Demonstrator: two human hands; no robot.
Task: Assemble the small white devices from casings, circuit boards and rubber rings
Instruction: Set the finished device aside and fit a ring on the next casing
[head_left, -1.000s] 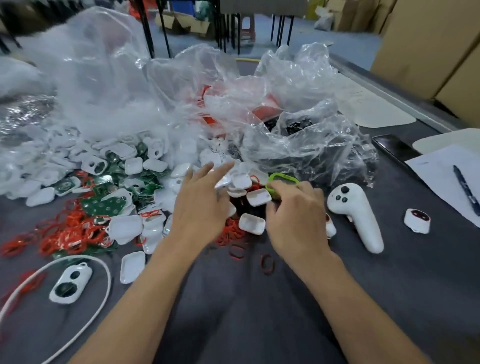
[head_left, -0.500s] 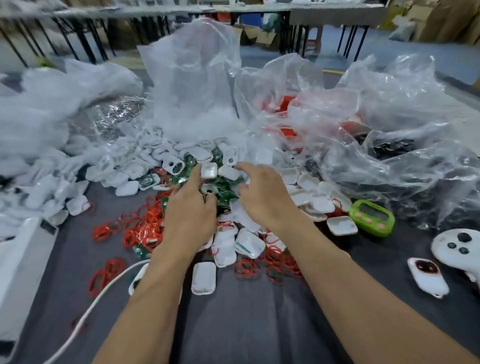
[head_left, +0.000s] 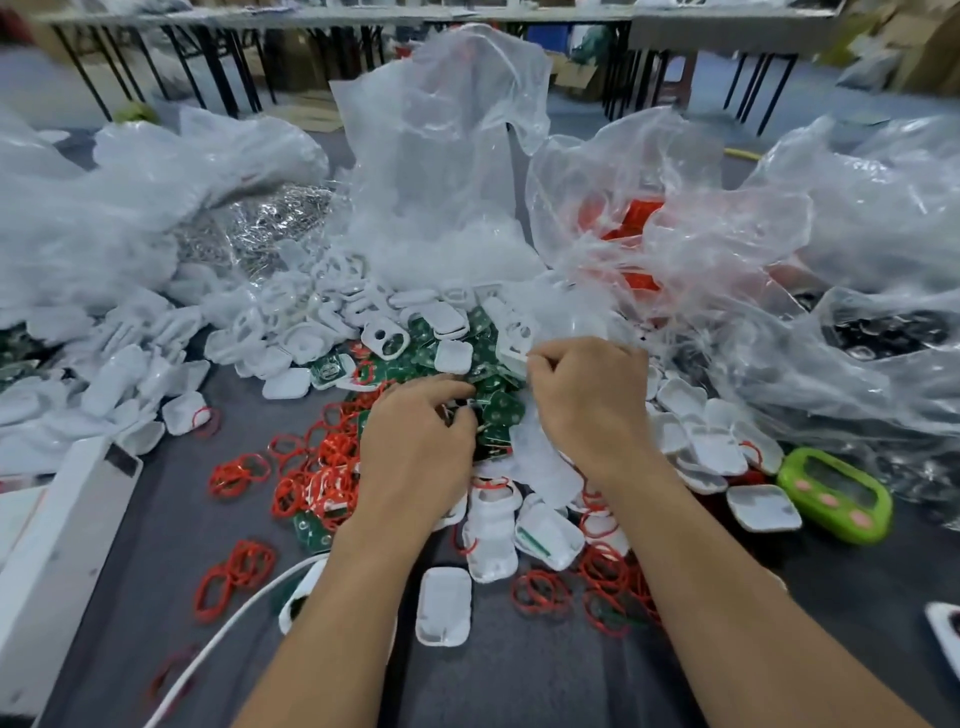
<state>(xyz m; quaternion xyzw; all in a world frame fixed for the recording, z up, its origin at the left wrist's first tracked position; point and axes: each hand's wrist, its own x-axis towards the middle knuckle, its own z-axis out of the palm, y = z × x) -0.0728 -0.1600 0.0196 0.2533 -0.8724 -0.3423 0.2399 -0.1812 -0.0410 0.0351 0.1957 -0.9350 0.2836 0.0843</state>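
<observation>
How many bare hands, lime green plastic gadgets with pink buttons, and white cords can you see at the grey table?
Bare hands: 2, the left hand and the right hand
Lime green plastic gadget with pink buttons: 1
White cord: 1
Total: 4

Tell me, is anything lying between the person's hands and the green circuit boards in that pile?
Nothing separates them: the left hand and right hand are both at the green circuit boards. White casings lie over some boards further back, and red rubber rings tangle along the pile's left edge.
</observation>
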